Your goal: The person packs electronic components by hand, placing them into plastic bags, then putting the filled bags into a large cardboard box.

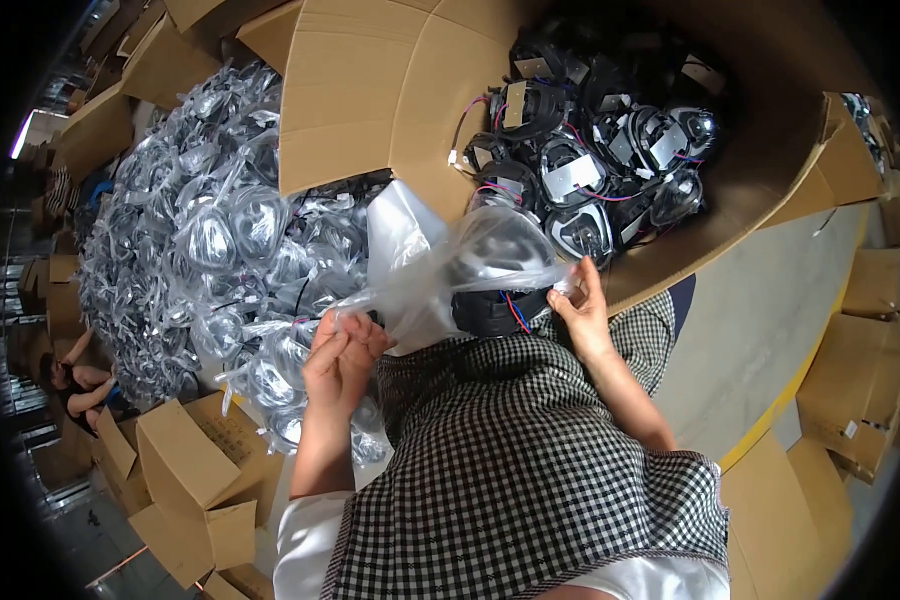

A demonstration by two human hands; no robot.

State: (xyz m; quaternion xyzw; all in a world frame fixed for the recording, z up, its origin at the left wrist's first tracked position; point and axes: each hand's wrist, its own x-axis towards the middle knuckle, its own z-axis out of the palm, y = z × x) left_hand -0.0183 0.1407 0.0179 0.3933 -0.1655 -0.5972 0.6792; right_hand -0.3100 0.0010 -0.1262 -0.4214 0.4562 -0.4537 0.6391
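Black units with silvery plates and thin coloured wires crowd the large carton ahead of you, piled loosely against its inner walls. To the left of the large carton, a broad heap of bagged units glints in clear film, while a milky plastic sheet stands just beside its left flap. Farther left and nearer to you than the large carton, a smaller carton sits with flaps spread; a co-worker is seen beyond it.

Just on your side of the large carton, a black wired unit lies between your hands, close to your checked apron, its red and blue wires showing. A clear plastic bag stretches across its upper part; how far the film encloses it cannot be told. Your left hand pinches the bag's gathered end, fingers well apart from the unit. Your right hand grips the film's other end between thumb and fingers, just beside the unit's right side; whether they touch it is unclear.

The large carton's near edge slants up and away just beyond your right fingertips. To its right, grey floor runs out to a curving yellow line.
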